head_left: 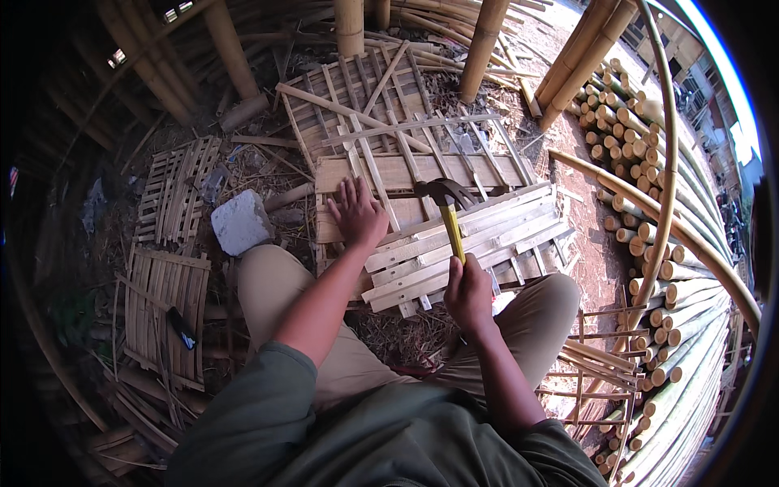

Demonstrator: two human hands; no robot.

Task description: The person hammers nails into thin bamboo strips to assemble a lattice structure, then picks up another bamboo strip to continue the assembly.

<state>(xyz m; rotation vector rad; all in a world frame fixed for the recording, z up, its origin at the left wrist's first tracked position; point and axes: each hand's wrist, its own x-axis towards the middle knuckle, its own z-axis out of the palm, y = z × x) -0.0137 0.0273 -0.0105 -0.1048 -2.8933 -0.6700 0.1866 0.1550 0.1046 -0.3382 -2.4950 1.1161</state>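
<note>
1. Hammer [454, 227] with a yellow handle and a dark claw head, held in the right hand [471, 294] near the middle of the view. That hand's fingers are wrapped round the lower handle. The head is over a slatted panel [381, 191], claw toward the right; whether it touches the wood cannot be told.

2. Left hand [358, 214], palm down, fingers spread, resting on the panel at a brown plank [329, 171], left of the hammer head and apart from it.

3. Pale slats [414, 264] lie side by side across the near part of the panel, in front of the person's spread knees [272, 276].

4. Good hammering here would likely call for the left hand to press the wood firmly while its fingers lie clear of the swing. The striking face should land flat, with light taps first, since thin slats could split or bounce. The exact spot for a blow is too small to make out.

5. White block [242, 222] beside the left knee; small slatted panels [166, 304] farther left; bamboo poles [673, 341] piled at right; bamboo posts [484, 53] standing beyond the panel.
</note>
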